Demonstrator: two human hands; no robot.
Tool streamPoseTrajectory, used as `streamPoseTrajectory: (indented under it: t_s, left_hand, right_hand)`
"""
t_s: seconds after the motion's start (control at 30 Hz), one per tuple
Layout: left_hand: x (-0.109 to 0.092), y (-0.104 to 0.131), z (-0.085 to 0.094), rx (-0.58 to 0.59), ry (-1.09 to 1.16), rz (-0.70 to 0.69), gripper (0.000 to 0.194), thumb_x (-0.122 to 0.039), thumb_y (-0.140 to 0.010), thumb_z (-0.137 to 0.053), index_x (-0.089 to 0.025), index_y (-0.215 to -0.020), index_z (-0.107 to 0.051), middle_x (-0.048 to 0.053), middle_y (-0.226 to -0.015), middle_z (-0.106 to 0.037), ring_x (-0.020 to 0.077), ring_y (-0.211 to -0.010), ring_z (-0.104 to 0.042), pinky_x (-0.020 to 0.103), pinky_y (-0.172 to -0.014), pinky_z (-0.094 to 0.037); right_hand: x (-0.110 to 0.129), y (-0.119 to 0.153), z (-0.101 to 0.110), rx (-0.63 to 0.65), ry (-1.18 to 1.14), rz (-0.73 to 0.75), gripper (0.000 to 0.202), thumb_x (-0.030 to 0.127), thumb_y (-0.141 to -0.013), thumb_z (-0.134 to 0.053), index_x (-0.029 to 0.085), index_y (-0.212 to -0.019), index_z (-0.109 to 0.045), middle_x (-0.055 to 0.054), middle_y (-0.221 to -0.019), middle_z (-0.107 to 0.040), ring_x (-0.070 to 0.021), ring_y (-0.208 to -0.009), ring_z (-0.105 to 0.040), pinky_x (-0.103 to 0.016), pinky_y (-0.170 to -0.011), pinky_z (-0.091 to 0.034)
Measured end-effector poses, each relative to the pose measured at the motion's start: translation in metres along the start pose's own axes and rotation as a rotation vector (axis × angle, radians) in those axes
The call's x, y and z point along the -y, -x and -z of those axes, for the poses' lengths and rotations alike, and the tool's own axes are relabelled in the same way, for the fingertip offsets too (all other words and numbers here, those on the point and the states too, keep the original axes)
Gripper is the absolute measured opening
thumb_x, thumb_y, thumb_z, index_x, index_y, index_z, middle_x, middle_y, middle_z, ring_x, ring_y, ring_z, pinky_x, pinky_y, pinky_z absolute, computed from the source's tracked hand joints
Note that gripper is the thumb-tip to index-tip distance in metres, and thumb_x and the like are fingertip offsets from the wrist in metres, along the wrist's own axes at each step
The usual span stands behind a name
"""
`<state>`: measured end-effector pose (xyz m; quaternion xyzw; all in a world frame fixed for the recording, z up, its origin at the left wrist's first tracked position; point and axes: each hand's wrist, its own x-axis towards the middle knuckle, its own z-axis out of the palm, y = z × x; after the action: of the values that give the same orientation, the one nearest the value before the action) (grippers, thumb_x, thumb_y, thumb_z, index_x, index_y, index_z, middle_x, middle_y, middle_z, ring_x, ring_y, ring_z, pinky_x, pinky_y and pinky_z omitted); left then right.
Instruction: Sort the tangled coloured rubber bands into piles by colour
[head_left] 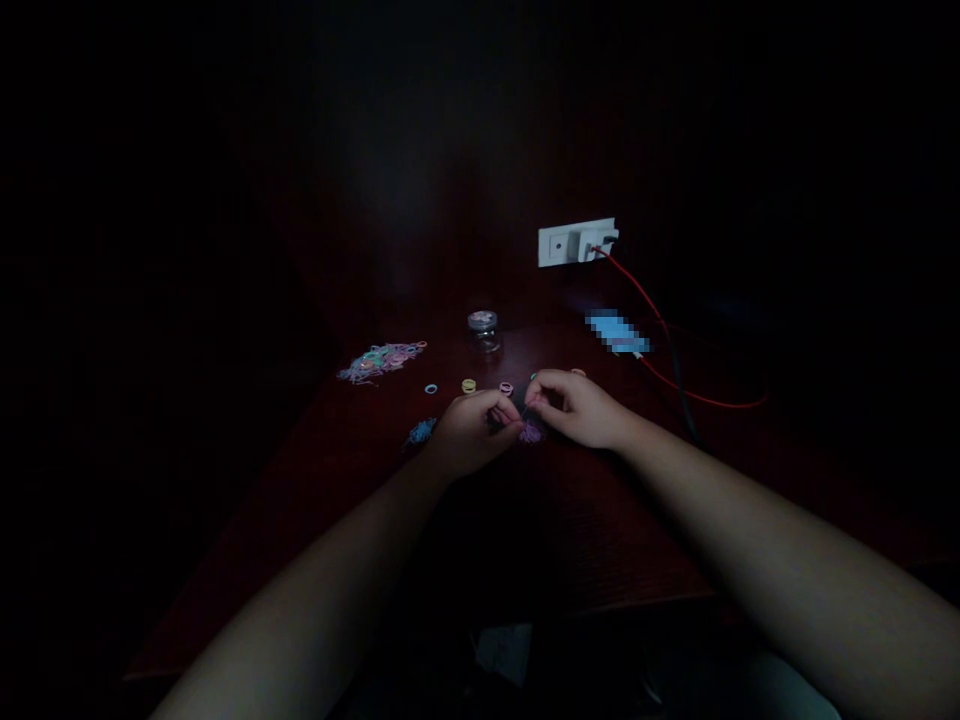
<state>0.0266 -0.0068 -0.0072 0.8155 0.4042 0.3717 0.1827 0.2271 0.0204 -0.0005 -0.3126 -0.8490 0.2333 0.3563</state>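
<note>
My left hand (476, 430) and my right hand (577, 408) almost meet over the dark red table. Each one pinches at a thin strand between the fingertips, too small and dim to make out well. Just beneath the fingertips lies a purple pile of bands (531, 432). A blue pile of bands (421, 432) is left of my left hand. Beyond the hands, small rings form a row: a blue ring (431, 389), yellow rings (469, 385) and pink rings (506, 388), with green and orange ones partly hidden behind my right hand.
A mixed heap of bands (382, 361) lies at the back left. Behind the row stands a clear jar (483, 330). At the back right are a blurred-out bright device (618, 331), a red cable (720, 403) and a wall socket (556, 246) with a plugged-in charger.
</note>
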Motion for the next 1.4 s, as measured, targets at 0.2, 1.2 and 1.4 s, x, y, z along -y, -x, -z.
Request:
streamPoseTrajectory:
  t_s: [0.2, 1.2, 1.4]
  left_hand:
    - [-0.001, 0.000, 0.001, 0.007, 0.006, -0.006, 0.006, -0.023, -0.077, -0.064, -0.017, -0.076, -0.062, 0.000, -0.072, -0.064, 0.0100, -0.064, -0.055, 0.022, -0.060, -0.043]
    - [-0.001, 0.002, -0.001, 0.099, 0.206, 0.080, 0.013, -0.028, -0.075, -0.066, -0.015, -0.074, -0.064, 0.000, -0.068, -0.062, 0.0083, -0.058, -0.051, 0.020, -0.052, -0.039]
    - [0.005, -0.001, -0.004, 0.025, 0.184, 0.099, 0.015, -0.030, -0.075, -0.067, -0.016, -0.077, -0.064, 0.000, -0.069, -0.063, 0.0094, -0.061, -0.054, 0.021, -0.055, -0.042]
  right_hand:
    - [-0.002, 0.000, -0.001, 0.007, 0.006, 0.000, 0.008, 0.015, -0.081, -0.053, 0.015, -0.079, -0.060, -0.001, -0.072, -0.057, -0.0110, -0.064, -0.051, -0.023, -0.059, -0.040]
    - [0.000, 0.000, 0.003, -0.043, 0.079, 0.019, 0.008, 0.016, -0.081, -0.053, 0.015, -0.077, -0.060, -0.001, -0.071, -0.057, -0.0124, -0.066, -0.051, -0.024, -0.062, -0.039]
    - [0.003, -0.001, 0.003, -0.011, 0.041, 0.056, 0.010, 0.018, -0.083, -0.054, 0.015, -0.077, -0.061, -0.001, -0.071, -0.056, -0.0126, -0.067, -0.051, -0.025, -0.062, -0.039]
